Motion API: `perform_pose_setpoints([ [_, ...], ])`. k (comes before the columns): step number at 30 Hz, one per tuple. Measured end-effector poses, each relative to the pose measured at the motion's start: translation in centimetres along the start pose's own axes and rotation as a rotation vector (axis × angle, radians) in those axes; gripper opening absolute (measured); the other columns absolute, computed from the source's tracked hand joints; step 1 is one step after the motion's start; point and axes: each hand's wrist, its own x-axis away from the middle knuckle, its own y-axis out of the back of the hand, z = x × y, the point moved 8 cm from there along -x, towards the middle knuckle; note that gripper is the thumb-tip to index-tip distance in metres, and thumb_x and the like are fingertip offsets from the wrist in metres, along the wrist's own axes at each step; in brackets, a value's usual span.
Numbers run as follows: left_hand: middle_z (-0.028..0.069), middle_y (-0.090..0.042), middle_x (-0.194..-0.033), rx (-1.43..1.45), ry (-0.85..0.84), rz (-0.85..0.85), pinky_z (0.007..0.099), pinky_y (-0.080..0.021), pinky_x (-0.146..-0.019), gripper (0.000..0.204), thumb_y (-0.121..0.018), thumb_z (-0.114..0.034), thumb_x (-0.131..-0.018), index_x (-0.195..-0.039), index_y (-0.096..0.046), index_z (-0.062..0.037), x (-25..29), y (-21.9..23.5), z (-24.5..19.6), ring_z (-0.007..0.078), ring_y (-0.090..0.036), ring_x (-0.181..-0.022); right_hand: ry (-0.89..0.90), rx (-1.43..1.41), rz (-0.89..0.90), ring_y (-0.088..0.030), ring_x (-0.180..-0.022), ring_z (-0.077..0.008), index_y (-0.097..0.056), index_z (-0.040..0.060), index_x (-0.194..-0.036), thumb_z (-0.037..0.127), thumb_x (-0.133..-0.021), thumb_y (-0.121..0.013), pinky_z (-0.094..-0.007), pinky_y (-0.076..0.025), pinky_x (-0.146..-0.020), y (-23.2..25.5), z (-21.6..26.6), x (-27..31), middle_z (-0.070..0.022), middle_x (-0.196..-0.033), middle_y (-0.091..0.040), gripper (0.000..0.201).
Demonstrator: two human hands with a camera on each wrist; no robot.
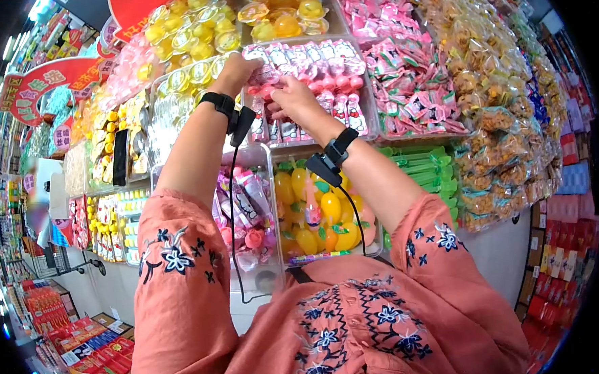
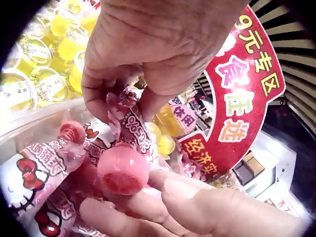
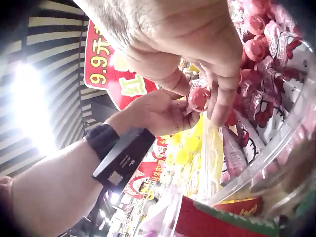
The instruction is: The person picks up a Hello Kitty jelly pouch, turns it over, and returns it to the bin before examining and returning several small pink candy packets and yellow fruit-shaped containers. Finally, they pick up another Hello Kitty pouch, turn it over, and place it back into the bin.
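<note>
The left hand (image 1: pixel 236 73) (image 2: pixel 143 47) (image 3: pixel 154 112) pinches the wrapper end of a pink Hello Kitty pouch (image 2: pixel 131 118). At the pouch's round pink cap (image 2: pixel 123 169) (image 3: pixel 199 98), the right hand (image 1: pixel 300 102) (image 2: pixel 212 202) (image 3: pixel 185 44) has its thumb on one side and fingers on the other. Both hands are over a clear bin (image 1: pixel 371 109) of similar pink pouches (image 1: pixel 340 114), whose caps make a row across the middle. The head view hides most of the held pouch behind the fingers.
Yellow jelly cups (image 1: pixel 199 23) stand behind and left, pink packets (image 1: pixel 412 79) to the right, wrapped snacks (image 1: pixel 506 129) beyond. Nearer the body are bins of yellow fruit-shaped items (image 1: pixel 331 209) and pink-purple packages (image 1: pixel 249 196). Red signs (image 1: pixel 54 85) rise at the left.
</note>
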Motion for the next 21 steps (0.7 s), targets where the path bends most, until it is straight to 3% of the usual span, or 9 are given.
perform_pose_setpoints([
  [1, 0.0179, -0.071, -0.077, -0.108, -0.01, -0.011, 0.0376, -0.054, -0.06, 0.038, -0.076, -0.026, -0.081, -0.085, -0.069, 0.0112, -1.2, 0.4, 0.5, 0.027, -0.069, -0.065, 0.011, 0.041, 0.004, -0.068, -0.091, -0.0223, -0.039, -0.0067, -0.142, 0.015, -0.096, -0.055, -0.0325, -0.058, -0.067, -0.1, -0.2, -0.3, -0.0161, -0.114, -0.062, 0.053],
  [4, 0.0268, -0.071, -0.089, -0.59, -0.119, -0.117, 0.0436, -0.057, -0.072, 0.041, -0.075, -0.024, -0.08, -0.097, -0.067, 0.0114, -1.5, 1.1, -0.4, 0.0398, -0.07, -0.083, 0.007, 0.077, 0.053, -0.069, -0.093, -0.0233, -0.041, -0.0072, -0.141, 0.014, -0.095, -0.053, -0.032, -0.059, -0.066, -0.4, -0.8, -0.6, -0.0175, -0.117, -0.062, 0.052],
  [8, 0.0365, -0.06, -0.114, -0.792, -0.324, -0.295, 0.0485, -0.05, -0.093, 0.058, -0.076, -0.03, -0.079, -0.123, -0.058, 0.004, 0.9, 1.1, -2.3, 0.0488, -0.061, -0.107, -0.001, 0.09, 0.057, -0.071, -0.094, -0.0249, -0.046, -0.0067, -0.138, 0.015, -0.095, -0.051, -0.031, -0.06, -0.065, -0.5, -1.0, -0.2, -0.019, -0.12, -0.062, 0.048],
  [9, 0.0376, -0.055, -0.119, -0.755, -0.288, -0.255, 0.0481, -0.048, -0.096, 0.062, -0.077, -0.033, -0.08, -0.128, -0.057, -0.0005, 1.1, 1.1, -2.1, 0.0495, -0.058, -0.11, 0.002, 0.102, 0.06, -0.071, -0.093, -0.025, -0.047, -0.0063, -0.137, 0.015, -0.095, -0.051, -0.0309, -0.06, -0.065, -0.5, -1.0, -0.2, -0.0186, -0.12, -0.062, 0.047],
  [12, 0.0347, -0.057, -0.117, -0.76, -0.33, -0.208, 0.0472, -0.049, -0.095, 0.059, -0.074, -0.036, -0.081, -0.127, -0.058, -0.0031, 1.3, 0.7, -2.6, 0.0473, -0.059, -0.109, 0.022, 0.147, 0.063, -0.072, -0.091, -0.0249, -0.049, -0.0052, -0.136, 0.015, -0.095, -0.051, -0.0308, -0.06, -0.065, -0.6, -0.9, -0.3, -0.0173, -0.12, -0.063, 0.045],
  [15, 0.0323, -0.058, -0.117, -0.708, -0.256, -0.036, 0.0471, -0.049, -0.095, 0.058, -0.072, -0.041, -0.083, -0.127, -0.06, -0.0052, 0.7, -0.1, -2.4, 0.0459, -0.059, -0.108, 0.053, 0.17, 0.073, -0.072, -0.09, -0.0242, -0.05, -0.0046, -0.134, 0.014, -0.095, -0.051, -0.031, -0.059, -0.065, -0.8, -1.0, -0.9, -0.0156, -0.119, -0.064, 0.044],
  [21, 0.0321, -0.058, -0.12, -0.802, -0.278, -0.05, 0.0463, -0.049, -0.095, 0.057, -0.07, -0.045, -0.083, -0.125, -0.062, -0.0067, 0.9, -0.8, -3.1, 0.0449, -0.059, -0.109, 0.038, 0.076, 0.08, -0.072, -0.087, -0.0239, -0.051, -0.0046, -0.131, 0.014, -0.095, -0.05, -0.0314, -0.058, -0.063, -0.6, -1.3, -0.9, -0.0154, -0.117, -0.064, 0.041],
])
